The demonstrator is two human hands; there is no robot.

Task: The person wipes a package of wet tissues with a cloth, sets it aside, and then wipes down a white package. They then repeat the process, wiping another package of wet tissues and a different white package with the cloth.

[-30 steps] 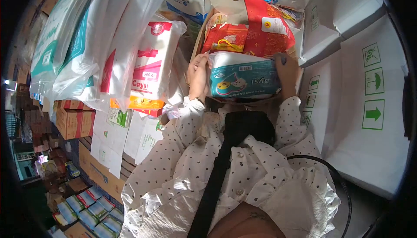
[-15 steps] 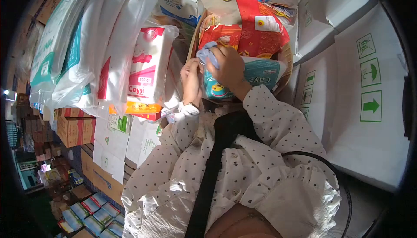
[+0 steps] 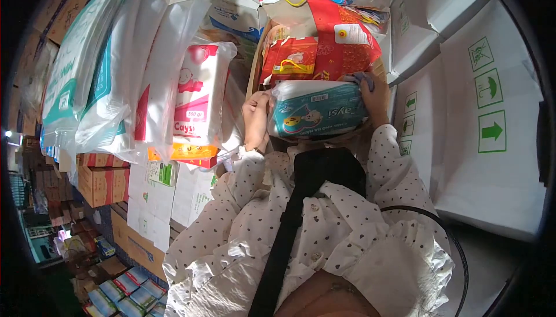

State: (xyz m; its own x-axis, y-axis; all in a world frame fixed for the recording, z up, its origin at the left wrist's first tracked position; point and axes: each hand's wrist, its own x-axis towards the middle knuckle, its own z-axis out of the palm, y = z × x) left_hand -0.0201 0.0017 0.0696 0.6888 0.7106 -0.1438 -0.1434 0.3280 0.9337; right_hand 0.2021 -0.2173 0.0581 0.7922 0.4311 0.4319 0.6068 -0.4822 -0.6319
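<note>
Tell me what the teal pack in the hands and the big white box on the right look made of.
The teal pack: thin glossy plastic film, likely over something soft; it shows glare, wrinkles and bulges between the left hand and right hand. The white box: matte cardboard, probably; flat folded flaps with green printed handling arrows.

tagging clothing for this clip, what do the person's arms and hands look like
Both arms are in long white sleeves sprinkled with small dark dots: the left sleeve and the right sleeve. Each ends in a gathered, frilled cuff at the wrist. The left hand and the right hand are bare, with no gloves.
</note>
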